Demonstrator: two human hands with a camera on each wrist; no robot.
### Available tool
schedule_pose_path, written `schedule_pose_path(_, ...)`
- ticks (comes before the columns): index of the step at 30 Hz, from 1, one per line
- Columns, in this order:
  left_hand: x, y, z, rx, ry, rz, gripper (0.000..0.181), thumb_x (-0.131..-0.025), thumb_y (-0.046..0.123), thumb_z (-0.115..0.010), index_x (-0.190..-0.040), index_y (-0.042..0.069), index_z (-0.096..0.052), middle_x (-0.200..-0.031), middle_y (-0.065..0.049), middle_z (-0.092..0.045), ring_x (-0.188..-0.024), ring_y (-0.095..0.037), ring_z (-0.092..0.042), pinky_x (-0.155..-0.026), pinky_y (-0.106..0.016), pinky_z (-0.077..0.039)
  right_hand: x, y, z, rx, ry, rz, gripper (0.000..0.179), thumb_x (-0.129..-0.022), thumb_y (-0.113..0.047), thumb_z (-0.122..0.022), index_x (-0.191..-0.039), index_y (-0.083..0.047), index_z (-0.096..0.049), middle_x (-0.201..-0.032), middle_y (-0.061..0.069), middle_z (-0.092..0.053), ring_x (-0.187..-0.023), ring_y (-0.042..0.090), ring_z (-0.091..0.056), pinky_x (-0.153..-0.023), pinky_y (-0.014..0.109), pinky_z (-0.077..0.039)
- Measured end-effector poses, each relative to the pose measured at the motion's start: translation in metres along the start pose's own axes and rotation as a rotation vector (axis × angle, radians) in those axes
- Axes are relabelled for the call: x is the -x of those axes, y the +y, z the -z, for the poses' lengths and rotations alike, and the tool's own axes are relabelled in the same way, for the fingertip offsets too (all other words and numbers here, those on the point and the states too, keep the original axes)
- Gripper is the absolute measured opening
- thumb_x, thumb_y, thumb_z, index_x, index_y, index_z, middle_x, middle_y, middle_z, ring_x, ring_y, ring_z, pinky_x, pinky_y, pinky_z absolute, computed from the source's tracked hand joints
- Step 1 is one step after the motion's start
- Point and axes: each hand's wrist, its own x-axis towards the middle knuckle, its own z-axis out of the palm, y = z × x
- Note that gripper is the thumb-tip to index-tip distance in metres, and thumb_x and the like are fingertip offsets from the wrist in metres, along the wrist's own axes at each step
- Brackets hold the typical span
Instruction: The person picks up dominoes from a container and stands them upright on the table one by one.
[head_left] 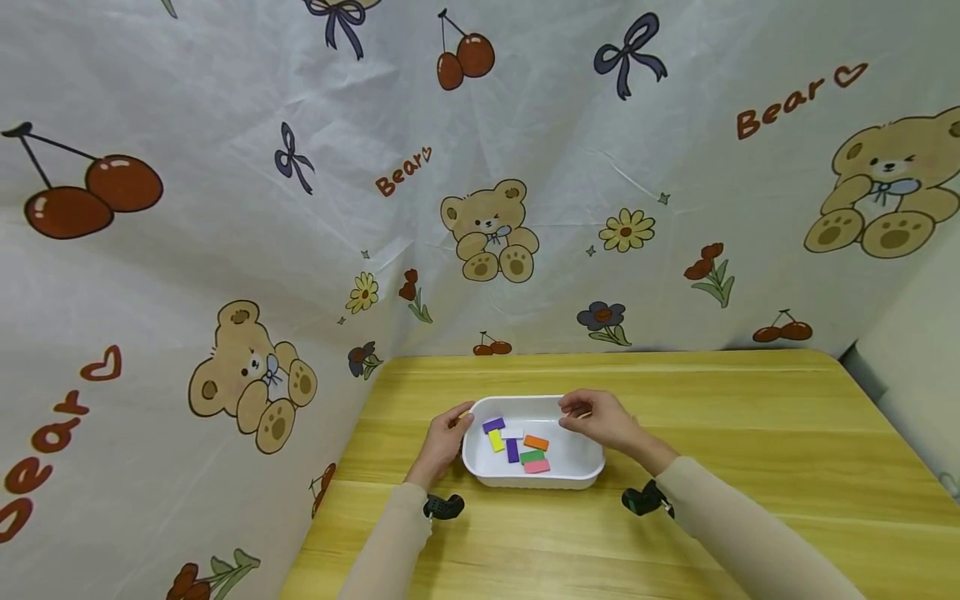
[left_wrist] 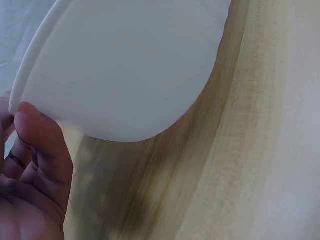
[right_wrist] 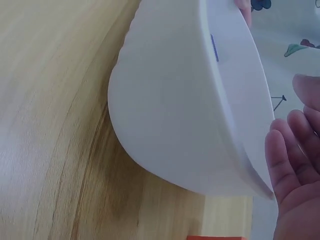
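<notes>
A white plastic basin [head_left: 585, 479] stands on the table with several small flat blocks on its floor. Among them are a yellow block [head_left: 496, 440], an orange block [head_left: 536, 442], a green block [head_left: 532, 457] and a pink block [head_left: 537, 467]. My left hand [head_left: 442, 443] grips the basin's left end; in the left wrist view its thumb [left_wrist: 37, 127] lies against the rim. Over the right end hovers my right hand [head_left: 600, 418], fingers loosely bent. The right wrist view shows thumb and fingers [right_wrist: 280, 160] apart, nothing visible between them.
The wooden table [head_left: 720, 433] extends to the right and front of the basin. Behind and to the left hangs a bear-print cloth [head_left: 570, 150]. A red-orange edge [right_wrist: 217, 238] shows low in the right wrist view. Each wrist wears a dark device [head_left: 643, 498].
</notes>
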Motion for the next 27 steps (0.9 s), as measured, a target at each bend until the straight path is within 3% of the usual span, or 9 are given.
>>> schedule_pose_path(9, -0.001, -0.004, 0.000, 0.007, 0.001, 0.016, 0.040, -0.107, 0.030, -0.059, -0.145, 0.021, -0.061, -0.114, -0.013, -0.061, -0.096, -0.019, -0.055, -0.067, -0.022, -0.049, -0.007, -0.004, -0.014, 0.044, -0.036, -0.009, 0.034, -0.092, -0.017, -0.079, -0.122, -0.003, -0.071, -0.118, 0.014, -0.071, -0.102, 0.022, -0.066, -0.089, 0.037, -0.058)
schedule_pose_path(21, 0.000, -0.002, 0.000, -0.017, 0.018, 0.005, 0.040, -0.106, 0.030, -0.059, -0.145, 0.020, -0.062, -0.102, -0.007, -0.056, -0.089, -0.018, -0.052, -0.062, -0.022, -0.046, -0.017, -0.009, -0.030, 0.074, -0.052, 0.002, 0.032, -0.092, -0.015, -0.079, -0.120, -0.002, -0.071, -0.114, 0.013, -0.072, -0.099, 0.020, -0.066, -0.088, 0.036, -0.057)
schedule_pose_path(27, 0.001, -0.001, -0.001, -0.015, 0.013, 0.001, 0.040, -0.107, 0.030, -0.058, -0.145, 0.020, -0.061, -0.104, -0.009, -0.056, -0.090, -0.018, -0.052, -0.062, -0.021, -0.046, -0.022, -0.008, -0.040, 0.138, -0.051, 0.047, 0.027, -0.090, -0.015, -0.081, -0.113, -0.004, -0.074, -0.100, 0.003, -0.073, -0.091, 0.014, -0.065, -0.082, 0.029, -0.054)
